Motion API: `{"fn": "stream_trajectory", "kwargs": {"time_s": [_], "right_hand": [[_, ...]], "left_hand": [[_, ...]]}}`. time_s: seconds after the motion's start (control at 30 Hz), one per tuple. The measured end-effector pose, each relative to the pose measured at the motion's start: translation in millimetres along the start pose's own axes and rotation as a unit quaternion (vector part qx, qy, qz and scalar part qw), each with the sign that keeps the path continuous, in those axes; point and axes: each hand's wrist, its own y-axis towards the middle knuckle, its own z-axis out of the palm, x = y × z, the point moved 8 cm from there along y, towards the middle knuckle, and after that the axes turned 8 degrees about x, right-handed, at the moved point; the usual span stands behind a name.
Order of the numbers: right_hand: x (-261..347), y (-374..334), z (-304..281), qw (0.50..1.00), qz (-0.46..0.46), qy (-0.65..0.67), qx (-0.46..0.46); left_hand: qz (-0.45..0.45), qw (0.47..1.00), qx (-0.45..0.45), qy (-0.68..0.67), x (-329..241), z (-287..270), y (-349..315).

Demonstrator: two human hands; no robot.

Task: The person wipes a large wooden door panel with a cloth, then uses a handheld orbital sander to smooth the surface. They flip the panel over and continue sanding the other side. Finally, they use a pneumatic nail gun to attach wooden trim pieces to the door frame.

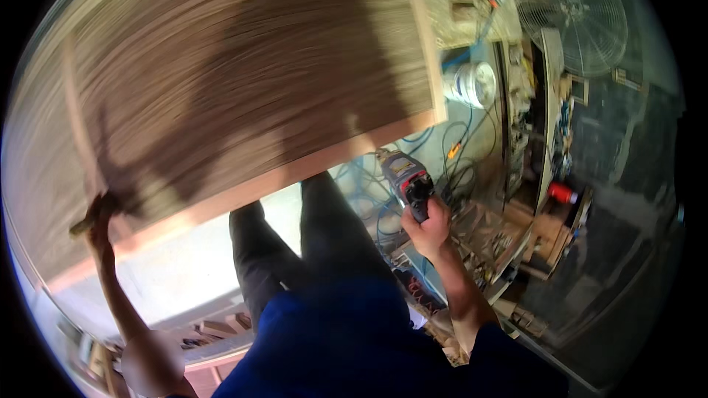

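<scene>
A large brown wood-grain panel (243, 81) with lighter wooden strips along its edges lies in front of me. My right hand (433, 227) is closed around the handle of a grey and black power drill (404, 175), held just off the panel's near right corner. The drill's front end points up toward that edge. Over the near left part of the panel, my left hand (102, 214) is closed on a small tan object (78, 229) whose kind is unclear. A lighter cross strip (75, 96) runs up the panel from beside this hand.
A white bucket (472, 85) stands right of the panel, with blue hoses and cables (461, 155) below it. A large fan (575, 11) is at the far right. Wood scraps (487, 239) fill a box near my right arm. A red container (563, 192) lies farther right.
</scene>
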Motion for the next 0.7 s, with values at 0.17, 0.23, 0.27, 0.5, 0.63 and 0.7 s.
{"fn": "stream_trajectory", "kwargs": {"time_s": [0.17, 0.23, 0.27, 0.5, 0.63, 0.7], "right_hand": [[-142, 12, -56, 0.995, 0.068, -0.023, -0.073], [-178, 25, -62, 0.994, 0.081, -0.014, -0.067], [-182, 34, -64, 0.996, 0.069, -0.012, -0.053], [-182, 95, -72, 0.998, -0.012, 0.063, 0.022], [-184, 105, -76, 0.997, 0.01, 0.076, 0.023], [-179, 109, -77, 0.997, 0.005, 0.063, 0.036]], "left_hand": [[-0.128, 0.967, -0.156, -0.157, 43, -18, -11], [-0.157, 0.96, -0.191, -0.13, 40, -30, -9], [-0.167, 0.954, -0.209, -0.133, 33, -31, -10], [-0.223, 0.925, -0.283, -0.124, 4, -26, -20], [-0.232, 0.921, -0.291, -0.111, 4, -29, -24], [-0.235, 0.917, -0.301, -0.114, 3, -19, -24]]}}
